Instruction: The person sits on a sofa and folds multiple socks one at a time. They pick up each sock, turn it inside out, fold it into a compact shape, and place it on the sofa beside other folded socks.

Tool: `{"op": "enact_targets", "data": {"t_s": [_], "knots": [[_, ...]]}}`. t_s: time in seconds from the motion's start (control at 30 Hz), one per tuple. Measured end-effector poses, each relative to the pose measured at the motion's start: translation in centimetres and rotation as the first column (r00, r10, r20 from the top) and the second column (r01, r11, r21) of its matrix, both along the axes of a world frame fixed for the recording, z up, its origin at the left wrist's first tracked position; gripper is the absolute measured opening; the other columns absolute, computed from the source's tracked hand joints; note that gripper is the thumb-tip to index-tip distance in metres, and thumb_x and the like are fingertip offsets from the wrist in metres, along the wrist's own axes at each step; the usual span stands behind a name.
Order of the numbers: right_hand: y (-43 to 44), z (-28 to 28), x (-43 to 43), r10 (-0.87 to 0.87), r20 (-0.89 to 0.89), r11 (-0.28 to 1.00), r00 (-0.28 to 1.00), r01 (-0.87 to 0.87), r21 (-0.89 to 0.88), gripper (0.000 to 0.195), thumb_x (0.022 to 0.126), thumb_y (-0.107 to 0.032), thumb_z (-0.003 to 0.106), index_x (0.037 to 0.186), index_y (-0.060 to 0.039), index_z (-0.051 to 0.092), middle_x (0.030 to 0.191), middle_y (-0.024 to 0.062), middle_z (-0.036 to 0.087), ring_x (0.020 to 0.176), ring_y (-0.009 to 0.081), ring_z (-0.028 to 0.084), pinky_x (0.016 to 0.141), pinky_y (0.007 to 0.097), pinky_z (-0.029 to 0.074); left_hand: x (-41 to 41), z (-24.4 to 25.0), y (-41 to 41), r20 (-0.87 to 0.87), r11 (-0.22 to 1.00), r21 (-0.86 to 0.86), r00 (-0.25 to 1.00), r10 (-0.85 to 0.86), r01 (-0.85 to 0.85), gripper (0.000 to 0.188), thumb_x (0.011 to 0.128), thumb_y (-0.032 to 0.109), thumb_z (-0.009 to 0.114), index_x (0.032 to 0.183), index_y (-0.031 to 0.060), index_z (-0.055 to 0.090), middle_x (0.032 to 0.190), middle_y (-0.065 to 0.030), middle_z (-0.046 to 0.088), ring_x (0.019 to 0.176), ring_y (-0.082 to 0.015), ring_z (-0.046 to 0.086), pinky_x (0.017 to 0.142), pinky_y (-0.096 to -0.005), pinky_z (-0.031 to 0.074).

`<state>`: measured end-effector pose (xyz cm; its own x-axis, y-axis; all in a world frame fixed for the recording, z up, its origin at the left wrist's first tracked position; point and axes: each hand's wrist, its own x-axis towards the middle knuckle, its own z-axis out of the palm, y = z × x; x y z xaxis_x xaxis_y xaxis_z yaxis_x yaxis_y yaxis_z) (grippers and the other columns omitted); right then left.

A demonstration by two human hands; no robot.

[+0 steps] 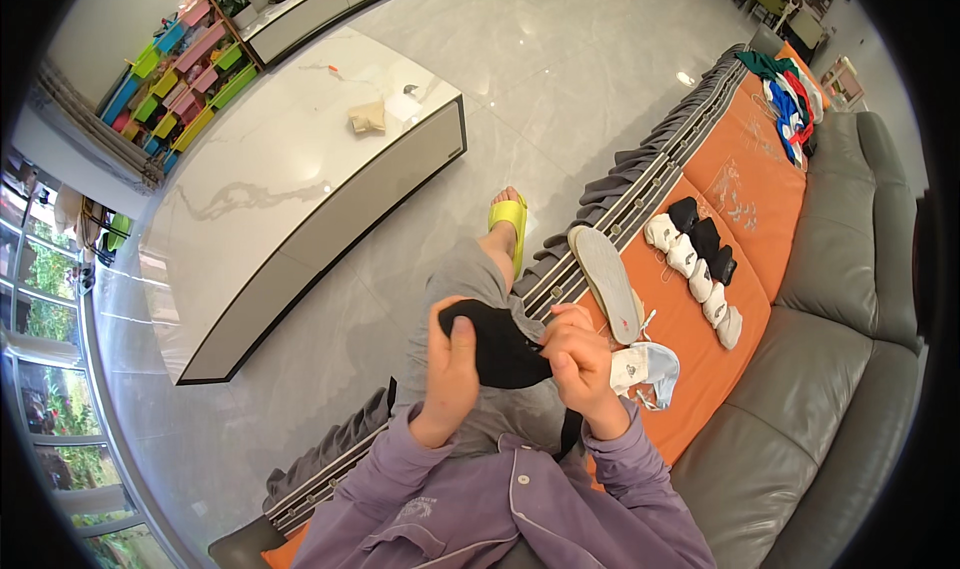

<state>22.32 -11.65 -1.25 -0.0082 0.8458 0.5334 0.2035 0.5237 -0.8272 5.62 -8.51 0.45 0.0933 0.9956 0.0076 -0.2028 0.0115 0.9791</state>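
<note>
A black sock [506, 348] is stretched between my two hands above my lap. My left hand [452, 370] grips one end, its thumb lying on top of the fabric. At the other end, the curled fingers of my right hand [581, 363] pinch the edge. Right of my right hand, a white sock [628, 366] and a light blue cloth piece [664, 370] rest on the orange sofa cover [697, 389]. Farther up the cover sit rolled white socks [700, 278] in a row, beside several rolled black socks [705, 237].
Grey insoles [609, 284] lie near the sofa's front edge. Colourful clothes [791, 108] are heaped at its far end. Across the floor stands a marble-topped coffee table [292, 171] holding a tan packet [367, 117]. Behind it is a rack of coloured bins [184, 81].
</note>
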Motion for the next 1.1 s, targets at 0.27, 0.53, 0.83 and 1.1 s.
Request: {"op": "enact_targets", "data": {"t_s": [0.27,0.53,0.83,1.1], "knots": [[-2.2,0.8,-2.7,-0.189,-0.333,0.905,0.924,0.032,-0.424,0.035,0.087,-0.021,0.063,0.112,0.0008,0.052,0.096,0.0091,0.059,0.081,0.0182,0.056,0.077,0.0301,0.046,1.5,-1.2,-0.1,-0.314,0.970,0.192,0.946,-0.083,0.149,0.026,0.098,0.024,0.042,0.102,0.0001,0.050,0.084,-0.0113,0.057,0.075,-0.0211,0.056,0.071,-0.0310,0.045],[-3.2,-1.9,-1.8,-0.513,-0.161,0.817,0.843,0.422,-0.393,0.019,0.093,-0.019,0.056,0.093,-0.0005,0.052,0.074,0.0098,0.055,0.065,0.0183,0.054,0.059,0.0296,0.043,4.5,-1.8,-0.9,-0.653,0.898,0.287,0.754,-0.071,0.334,0.027,0.099,0.024,0.040,0.094,0.0001,0.052,0.071,-0.0116,0.057,0.064,-0.0196,0.056,0.059,-0.0321,0.044],[-7.5,-3.7,5.7,-0.489,-0.424,0.746,0.762,0.114,-0.657,0.026,0.089,-0.018,0.063,0.107,-0.0013,0.054,0.086,0.0004,0.054,0.077,0.0053,0.050,0.067,0.0216,0.044,11.8,-3.4,-1.1,-0.408,0.864,0.125,0.819,-0.403,0.487,0.035,0.097,0.021,0.045,0.120,-0.0051,0.039,0.107,-0.0196,0.053,0.096,-0.0270,0.055,0.085,-0.0352,0.044],[-10.6,-10.0,30.6,-0.919,-0.132,0.393,0.371,0.849,-0.352,0.024,0.091,-0.016,0.059,0.102,0.0055,0.059,0.092,0.0063,0.063,0.082,0.0104,0.058,0.071,0.0253,0.048,13.2,-4.7,0.0,-0.397,0.815,0.016,0.752,-0.527,0.580,0.031,0.097,0.015,0.043,0.123,-0.0018,0.041,0.120,-0.0149,0.051,0.108,-0.0214,0.053,0.093,-0.0331,0.041]]}}
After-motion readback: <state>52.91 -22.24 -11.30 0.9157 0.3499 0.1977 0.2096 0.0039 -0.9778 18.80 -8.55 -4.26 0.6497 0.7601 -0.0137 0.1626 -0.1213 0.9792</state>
